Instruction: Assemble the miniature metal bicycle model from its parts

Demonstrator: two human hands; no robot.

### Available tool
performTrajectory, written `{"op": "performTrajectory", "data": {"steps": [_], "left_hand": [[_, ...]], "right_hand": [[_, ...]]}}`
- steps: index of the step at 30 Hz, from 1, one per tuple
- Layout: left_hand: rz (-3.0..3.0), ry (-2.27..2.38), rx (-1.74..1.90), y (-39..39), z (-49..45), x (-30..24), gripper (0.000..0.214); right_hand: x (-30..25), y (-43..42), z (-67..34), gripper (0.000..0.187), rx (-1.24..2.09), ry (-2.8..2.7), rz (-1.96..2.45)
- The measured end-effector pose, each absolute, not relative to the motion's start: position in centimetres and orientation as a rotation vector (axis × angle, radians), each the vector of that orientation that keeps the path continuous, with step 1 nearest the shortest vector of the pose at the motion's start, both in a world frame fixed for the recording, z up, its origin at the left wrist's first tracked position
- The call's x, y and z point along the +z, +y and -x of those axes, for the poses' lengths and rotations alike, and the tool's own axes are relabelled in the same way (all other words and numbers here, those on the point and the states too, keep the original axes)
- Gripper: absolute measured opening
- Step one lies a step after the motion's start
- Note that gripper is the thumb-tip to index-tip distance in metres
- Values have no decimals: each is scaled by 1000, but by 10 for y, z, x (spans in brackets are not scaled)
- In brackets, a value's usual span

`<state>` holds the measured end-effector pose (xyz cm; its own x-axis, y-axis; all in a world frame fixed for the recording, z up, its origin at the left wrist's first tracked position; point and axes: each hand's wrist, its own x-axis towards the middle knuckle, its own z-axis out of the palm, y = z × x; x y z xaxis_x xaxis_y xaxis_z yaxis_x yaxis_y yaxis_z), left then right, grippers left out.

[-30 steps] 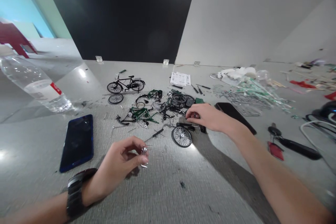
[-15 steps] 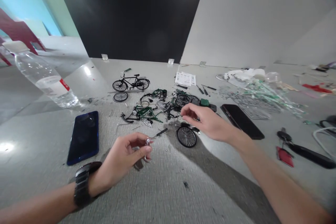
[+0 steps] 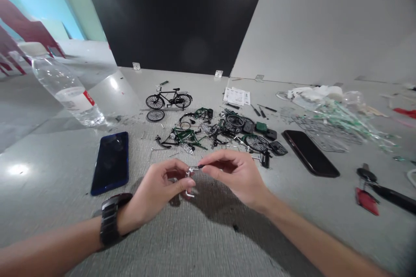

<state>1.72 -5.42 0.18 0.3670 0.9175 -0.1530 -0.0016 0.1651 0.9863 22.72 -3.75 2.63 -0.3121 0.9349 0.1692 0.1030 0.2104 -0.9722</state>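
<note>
Metal part (image 3: 189, 180) pinched in left hand (image 3: 156, 192); right hand (image 3: 237, 177) grips screwdriver (image 3: 205, 165), tip at it.

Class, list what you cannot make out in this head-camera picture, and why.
Head view:
Small silver metal part: half hidden by fingers of the left hand.
Thin black tool in the right hand: tip too small to identify.
Long black-handled tool: cut off by the right edge.

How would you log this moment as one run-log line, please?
left hand: pinches small silver part | right hand: holds thin dark tool, tip at part | beyond: green bicycle frame, blue phone
</note>
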Motion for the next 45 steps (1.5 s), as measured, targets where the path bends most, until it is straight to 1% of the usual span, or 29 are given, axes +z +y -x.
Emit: {"op": "performTrajectory", "data": {"steps": [9,14,19,36,42,45], "left_hand": [[-1240,977,841,-54,-18,5,27],[-1222,998,782,-55,-17,6,32],[-1236,1012,812,-53,-16,4,34],[-1230,999,802,-53,-16,4,33],[-1242,1006,801,-54,-17,8,30],[-1235,1012,797,-55,-18,9,30]], "right_hand": [[24,-38,-226,6,1214,-1669,961],[23,-38,-227,3,1164,-1720,942],[27,-37,-227,4,1120,-1682,977],[22,-36,-225,13,1226,-1646,1064],[18,-38,-228,11,1143,-1697,1078],[21,-39,-229,17,1081,-1722,1079]]}}
